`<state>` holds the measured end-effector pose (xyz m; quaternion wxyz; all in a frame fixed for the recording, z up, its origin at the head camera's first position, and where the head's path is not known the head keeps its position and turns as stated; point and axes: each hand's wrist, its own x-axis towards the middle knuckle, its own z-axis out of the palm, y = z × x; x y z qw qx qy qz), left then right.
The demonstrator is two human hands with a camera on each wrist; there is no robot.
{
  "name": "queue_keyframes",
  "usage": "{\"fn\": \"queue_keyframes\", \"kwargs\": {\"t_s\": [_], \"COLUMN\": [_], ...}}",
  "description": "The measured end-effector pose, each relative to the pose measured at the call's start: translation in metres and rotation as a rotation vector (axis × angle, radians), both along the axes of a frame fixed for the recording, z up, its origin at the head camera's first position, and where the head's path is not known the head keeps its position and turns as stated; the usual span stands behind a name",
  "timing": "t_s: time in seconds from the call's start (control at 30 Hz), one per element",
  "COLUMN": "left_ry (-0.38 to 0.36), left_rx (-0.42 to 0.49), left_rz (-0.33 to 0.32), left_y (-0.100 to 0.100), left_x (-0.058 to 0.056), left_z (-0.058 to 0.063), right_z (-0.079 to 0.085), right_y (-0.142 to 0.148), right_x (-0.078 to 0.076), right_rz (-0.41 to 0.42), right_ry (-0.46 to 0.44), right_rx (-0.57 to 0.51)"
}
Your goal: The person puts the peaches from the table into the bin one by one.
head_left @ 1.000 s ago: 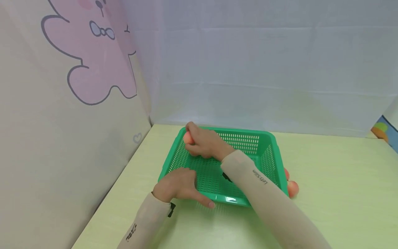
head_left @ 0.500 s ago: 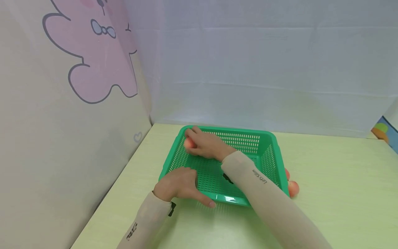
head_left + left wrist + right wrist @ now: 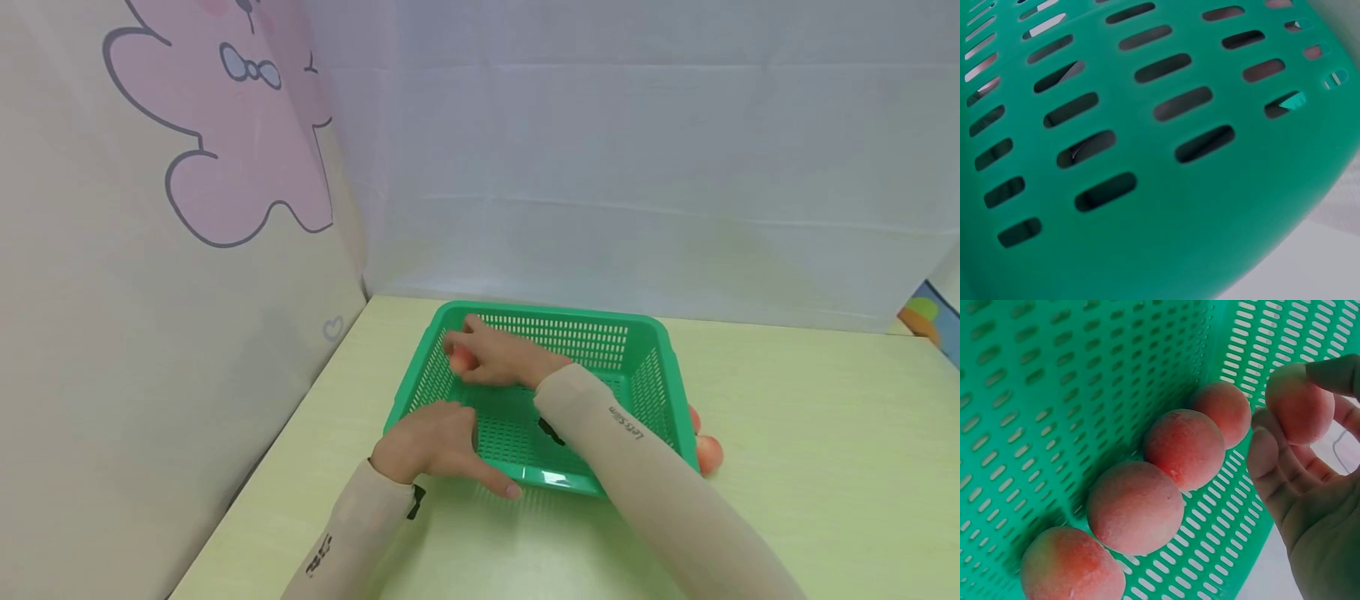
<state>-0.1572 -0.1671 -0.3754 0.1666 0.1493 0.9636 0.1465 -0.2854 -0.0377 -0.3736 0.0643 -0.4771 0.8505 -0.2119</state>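
Note:
A green perforated plastic basket (image 3: 667,367) sits on the table. Inside its far-left corner, my right hand (image 3: 506,354) holds a peach (image 3: 462,360) between thumb and fingers; in the right wrist view the held peach (image 3: 1300,404) is above the basket floor. That view also shows several peaches (image 3: 1135,508) in a row along one wall, mostly hidden by my right hand and forearm in the head view. My left hand (image 3: 431,442) grips the basket's near-left rim, thumb stretched along the front, other fingertips hidden. Close up, the left wrist view shows the slotted basket wall (image 3: 1166,206).
Two more peaches (image 3: 708,455) lie on the table against the basket's right outer side, one partly hidden by the rim. The pale table (image 3: 810,442) extends to the right. A white curtain (image 3: 637,167) hangs behind it, and a cartoon-printed wall (image 3: 225,333) stands at the left.
My right hand has brought the peach down from the basket's far-left rim, inward and slightly to the right. My left hand has stayed on the rim.

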Motion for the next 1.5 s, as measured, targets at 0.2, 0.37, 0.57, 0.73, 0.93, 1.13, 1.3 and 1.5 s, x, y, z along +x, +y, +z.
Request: {"fn": "queue_keyframes", "kwargs": {"t_s": [0.2,0.37,0.57,0.73,0.93,1.13,1.3,1.5], "left_ry": [0.001,-0.008,-0.015,-0.014,-0.016,-0.021,-0.014,-0.013], "left_rx": [-0.013,-0.006,-0.008,-0.009,-0.024,-0.024,-0.019,-0.021], "left_rz": [0.007,0.01,0.006,0.002,0.007,0.004,0.008,0.008], "left_y": [0.0,0.0,0.0,0.0,0.001,0.001,0.001,0.001], "left_x": [0.0,0.0,-0.001,-0.001,-0.001,-0.001,-0.001,-0.001], "left_z": [0.0,0.0,0.0,0.0,0.001,0.001,0.001,0.002], "right_z": [-0.003,-0.007,-0.011,-0.01,-0.011,-0.014,-0.016,-0.018], "right_y": [-0.001,-0.001,-0.003,-0.004,-0.004,-0.004,-0.004,-0.003], "right_x": [0.0,-0.001,-0.003,-0.003,-0.001,-0.001,-0.002,-0.003], "right_rz": [0.009,0.034,0.045,0.046,0.05,0.047,0.041,0.034], "right_ry": [-0.008,0.005,-0.008,-0.019,-0.03,-0.039,-0.027,-0.026], "right_rx": [0.04,0.071,0.102,0.133,0.155,0.163,0.171,0.176]}}
